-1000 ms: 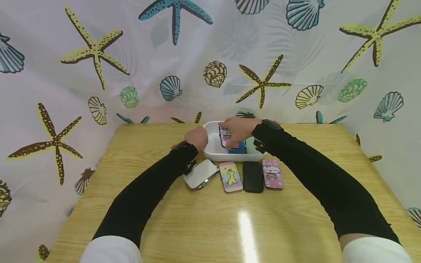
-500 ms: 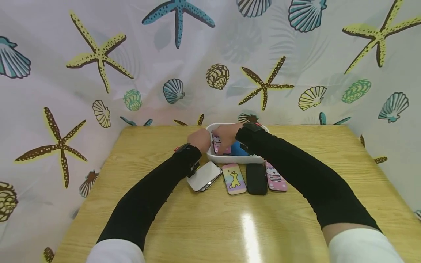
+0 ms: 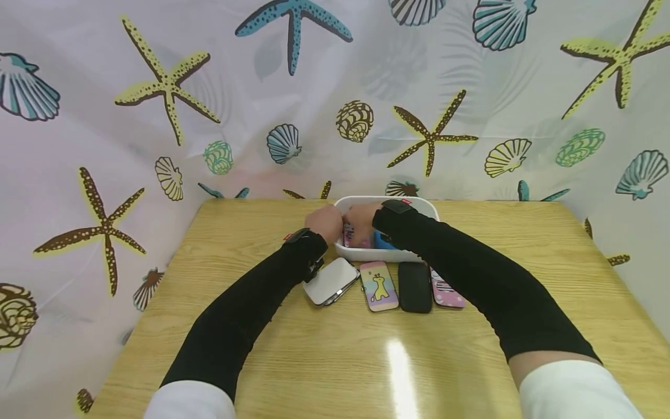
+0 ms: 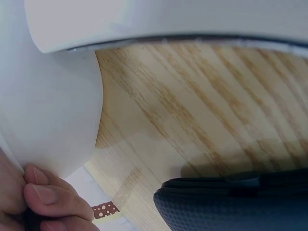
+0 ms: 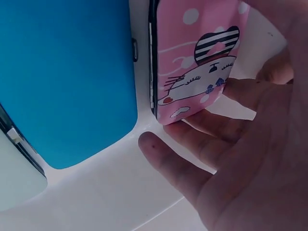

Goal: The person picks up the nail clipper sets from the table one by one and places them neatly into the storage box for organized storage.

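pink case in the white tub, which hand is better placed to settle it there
Probably the right hand: it reaches into the white tub, fingers touching the pink case. The left hand is at the tub's left end.

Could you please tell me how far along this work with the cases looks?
Seemingly done: the blue case and pale green case sit in the white tray. In hand: the right hand holds a pink case inside it. Probably left: the white case, giraffe case, black case and second pink case outside.

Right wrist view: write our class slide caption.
Right hand holding a pink polka-dot case beside a blue case in a white container.
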The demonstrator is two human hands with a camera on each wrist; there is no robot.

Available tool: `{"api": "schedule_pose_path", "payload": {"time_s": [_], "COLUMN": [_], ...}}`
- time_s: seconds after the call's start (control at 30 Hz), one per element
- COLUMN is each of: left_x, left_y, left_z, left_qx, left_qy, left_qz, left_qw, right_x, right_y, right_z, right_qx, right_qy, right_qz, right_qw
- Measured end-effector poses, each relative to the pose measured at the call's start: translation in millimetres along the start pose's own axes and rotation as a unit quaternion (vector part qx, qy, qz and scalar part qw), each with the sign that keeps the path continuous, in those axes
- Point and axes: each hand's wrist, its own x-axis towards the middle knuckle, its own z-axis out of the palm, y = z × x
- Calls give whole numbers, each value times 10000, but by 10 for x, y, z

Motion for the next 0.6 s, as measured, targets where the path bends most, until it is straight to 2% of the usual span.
{"api": "schedule_pose_path", "payload": {"time_s": [0.13, 0.3, 0.4, 0.6], "left_x": [12, -17, -42, -53], "left_y": [14, 20, 22, 26], "left_z": [-10, -42, -62, -40], "left_qx": [73, 323, 379, 435], "left_qy": [-68, -113, -112, -94], "left_qz": [57, 151, 161, 144], "left_qw": [9999, 9993, 9991, 9989], "right_x": [0, -57, -94, -140], "right_y": [36, 34, 20, 5], "right_z": [39, 52, 46, 60], "right_qx": [-66, -374, -310, 68], "right_qy": [-14, 12, 2, -27], "right_qz": [8, -293, -386, -293], "right_qw": [10000, 9989, 9988, 9995]}}
